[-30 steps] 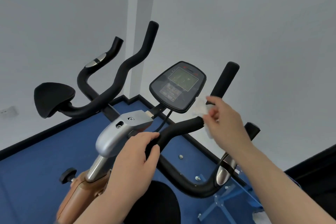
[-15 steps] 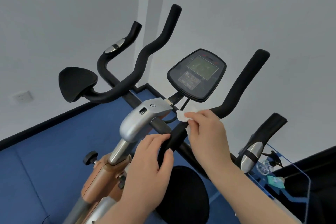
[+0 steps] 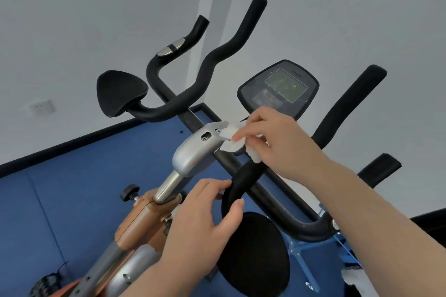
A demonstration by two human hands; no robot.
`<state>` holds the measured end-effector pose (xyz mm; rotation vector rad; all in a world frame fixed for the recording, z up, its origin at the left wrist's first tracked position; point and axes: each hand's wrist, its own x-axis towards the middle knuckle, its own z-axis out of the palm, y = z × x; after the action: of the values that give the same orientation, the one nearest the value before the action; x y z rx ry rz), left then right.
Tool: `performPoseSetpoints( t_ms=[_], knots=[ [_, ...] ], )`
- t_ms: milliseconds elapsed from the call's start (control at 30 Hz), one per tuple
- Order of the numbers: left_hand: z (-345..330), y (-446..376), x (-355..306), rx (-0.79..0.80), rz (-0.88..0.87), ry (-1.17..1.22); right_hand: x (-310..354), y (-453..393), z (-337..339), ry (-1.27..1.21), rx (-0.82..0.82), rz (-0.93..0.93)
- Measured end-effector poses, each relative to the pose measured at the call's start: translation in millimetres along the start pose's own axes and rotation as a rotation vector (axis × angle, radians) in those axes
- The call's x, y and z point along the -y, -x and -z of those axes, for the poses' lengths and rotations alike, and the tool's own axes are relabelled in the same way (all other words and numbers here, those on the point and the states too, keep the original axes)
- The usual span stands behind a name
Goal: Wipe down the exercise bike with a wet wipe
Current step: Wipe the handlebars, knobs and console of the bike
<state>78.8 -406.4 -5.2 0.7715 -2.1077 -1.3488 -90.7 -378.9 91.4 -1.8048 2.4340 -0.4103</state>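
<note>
Showing: 1 exercise bike (image 3: 193,152) w/ 1 console (image 3: 277,89), 2 elbow pads (image 3: 119,91), 1 wet wipe (image 3: 233,137), 2 hands (image 3: 200,224), 1 wall socket (image 3: 41,106).

The handlebars (image 3: 212,60) look wrapped in matt black foam, slightly grainy. The clamp housing (image 3: 195,152) under them is silver, smooth with a satin sheen, and the post (image 3: 169,185) below it is polished bright metal. The console (image 3: 277,87) has a glossy dark plastic face that catches reflections. The wet wipe (image 3: 231,138) is soft white cloth-like tissue, crumpled. Two elbow pads (image 3: 120,91) look matt black, finely textured. The frame cover (image 3: 140,222) is smooth orange-brown plastic.
</note>
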Motion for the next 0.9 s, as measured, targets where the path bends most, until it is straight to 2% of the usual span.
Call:
performPoseSetpoints(
  t_ms=[67, 133, 200, 467, 567, 633, 767, 900],
  knots=[
    [0, 1, 0, -0.006, 0.005, -0.009, 2, -8, -11, 0.094, 0.199, 0.017],
    [1, 1, -1, -0.012, 0.008, -0.021, -1, -9, -16, 0.139, 0.251, 0.005],
    [-1, 1, -2, -0.021, 0.007, -0.024, -4, -7, -15, 0.164, 0.216, -0.015],
    [-8, 3, -1, -0.093, 0.026, -0.034, -1, -28, -38, -0.134, 0.050, -0.096],
    [-9, 3, -1, -0.106, 0.025, -0.041, -2, -29, -43, -0.154, -0.002, -0.089],
    [-9, 3, -3, -0.109, 0.027, -0.034, -5, -24, -34, -0.121, 0.078, -0.076],
    [-8, 3, -2, -0.101, 0.026, -0.049, -10, -22, -12, -0.087, 0.366, -0.036],
    [-5, 3, 1, -0.103, 0.039, -0.066, -9, -38, -14, -0.007, 0.418, -0.028]
  ],
)
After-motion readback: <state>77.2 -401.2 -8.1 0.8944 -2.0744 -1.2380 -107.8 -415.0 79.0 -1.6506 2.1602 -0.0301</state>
